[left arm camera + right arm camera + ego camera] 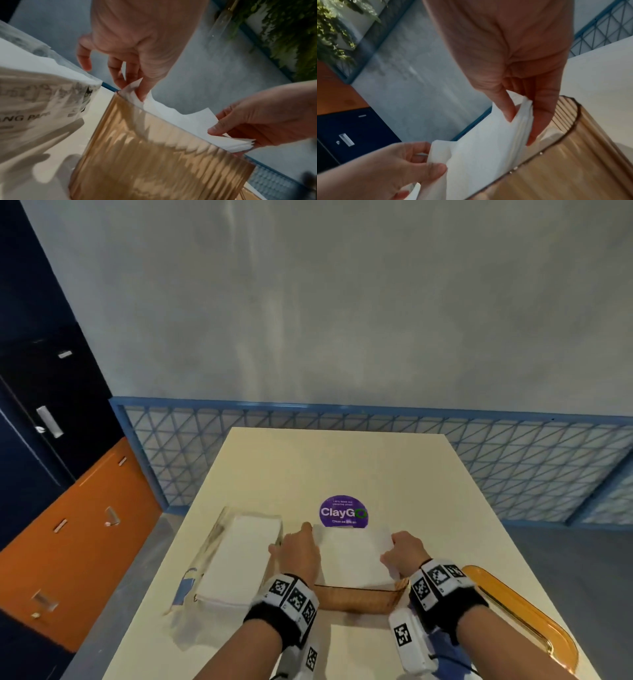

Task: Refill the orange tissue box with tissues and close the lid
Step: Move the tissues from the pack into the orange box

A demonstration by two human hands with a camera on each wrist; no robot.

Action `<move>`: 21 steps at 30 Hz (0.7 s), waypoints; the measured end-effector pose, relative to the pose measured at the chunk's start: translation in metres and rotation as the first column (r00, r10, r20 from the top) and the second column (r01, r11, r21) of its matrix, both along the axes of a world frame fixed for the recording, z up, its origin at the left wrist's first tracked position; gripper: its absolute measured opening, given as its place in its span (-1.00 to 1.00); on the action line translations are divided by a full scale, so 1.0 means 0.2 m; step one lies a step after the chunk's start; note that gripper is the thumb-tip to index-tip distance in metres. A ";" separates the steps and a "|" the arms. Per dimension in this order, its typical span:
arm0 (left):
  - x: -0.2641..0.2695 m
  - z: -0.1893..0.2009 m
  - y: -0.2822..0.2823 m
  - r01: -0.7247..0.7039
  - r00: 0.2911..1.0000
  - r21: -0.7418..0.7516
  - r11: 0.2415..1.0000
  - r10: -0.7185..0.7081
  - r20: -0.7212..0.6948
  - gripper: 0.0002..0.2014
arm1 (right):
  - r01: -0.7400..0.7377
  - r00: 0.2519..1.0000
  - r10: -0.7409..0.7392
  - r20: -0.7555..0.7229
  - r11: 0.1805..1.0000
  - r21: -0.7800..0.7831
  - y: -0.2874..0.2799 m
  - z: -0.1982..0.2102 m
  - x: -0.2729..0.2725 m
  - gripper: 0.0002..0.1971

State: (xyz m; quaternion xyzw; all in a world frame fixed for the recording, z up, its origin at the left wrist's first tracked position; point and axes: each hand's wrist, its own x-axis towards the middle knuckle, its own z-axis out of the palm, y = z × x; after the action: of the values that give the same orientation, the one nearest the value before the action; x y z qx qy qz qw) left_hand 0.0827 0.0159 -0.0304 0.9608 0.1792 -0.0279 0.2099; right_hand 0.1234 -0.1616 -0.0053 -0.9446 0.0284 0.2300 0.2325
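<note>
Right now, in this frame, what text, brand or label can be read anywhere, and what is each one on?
"ClayGo": purple round sticker on the table, beyond the tissue stack.
Small lines above and below it on the sticker: too blurred to read.
"ANG PAP", cut off at both ends: clear tissue pack wrapper; its other print is too blurred to read.
Square black-and-white code markers on the wristbands: patterns, no words.

The cream table (342, 467) carries an orange tissue box (356, 599), lid (520, 607), tissue pack (236, 559) and purple sticker (343, 511).
</note>
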 end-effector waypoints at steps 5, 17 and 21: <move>0.02 -0.04 -0.05 0.127 0.989 0.271 0.954 -0.100 -0.112 -0.62 | -0.021 1.000 0.020 -0.007 0.985 -0.173 0.04 -0.01 -0.02 -0.66; 0.05 -0.05 -0.16 0.301 0.933 0.111 0.947 -0.268 -0.239 -0.72 | -0.162 0.961 0.223 0.161 0.932 -0.325 0.12 -0.10 -0.07 -0.67; 0.07 -0.06 -0.16 0.333 0.857 0.070 0.940 -0.271 -0.438 -0.65 | -0.241 0.969 0.243 -0.037 0.915 -0.324 0.11 -0.12 -0.04 -0.70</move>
State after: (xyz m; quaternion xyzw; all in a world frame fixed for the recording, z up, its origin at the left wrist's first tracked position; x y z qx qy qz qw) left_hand 0.0958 -0.0156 -0.0417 0.9604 0.0685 -0.2548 0.0898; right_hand 0.1159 -0.1397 -0.0297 -0.9667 -0.0515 0.2471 0.0429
